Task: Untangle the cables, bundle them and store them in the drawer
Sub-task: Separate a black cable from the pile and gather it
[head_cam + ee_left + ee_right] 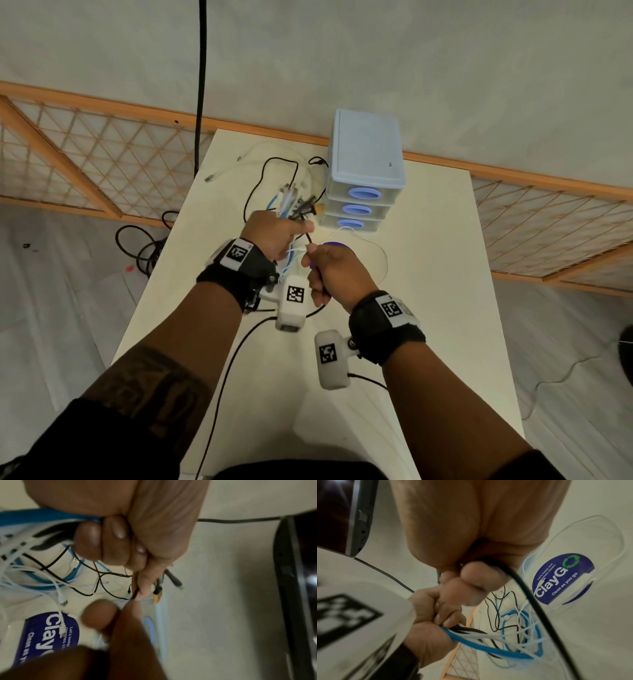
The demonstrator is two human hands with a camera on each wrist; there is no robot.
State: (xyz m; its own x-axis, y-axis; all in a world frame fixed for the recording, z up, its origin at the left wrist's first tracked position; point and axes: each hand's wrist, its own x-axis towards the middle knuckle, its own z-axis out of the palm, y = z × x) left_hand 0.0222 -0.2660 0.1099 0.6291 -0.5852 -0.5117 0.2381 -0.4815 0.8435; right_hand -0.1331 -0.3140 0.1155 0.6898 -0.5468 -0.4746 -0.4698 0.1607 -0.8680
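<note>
My left hand (274, 236) grips a bundle of cables (291, 205) in a fist above the white table (428, 308). Blue, white and black strands (488, 649) trail from it, and several plug ends stick out past the fingers (120, 540). Just right of it, my right hand (325, 270) grips a thick black cable (530, 601) that runs between the two hands. More loose black and white cables (274, 171) lie tangled on the table behind. The pale blue three-drawer unit (366, 171) stands at the back, all drawers closed.
A round blue "ClayGo" sticker (561, 578) lies on the table under my right hand, with a thin white cable looped around it. A black cable (233, 359) runs toward the near table edge. A wooden lattice screen (102, 164) lines the wall. Cables lie on the floor to the left.
</note>
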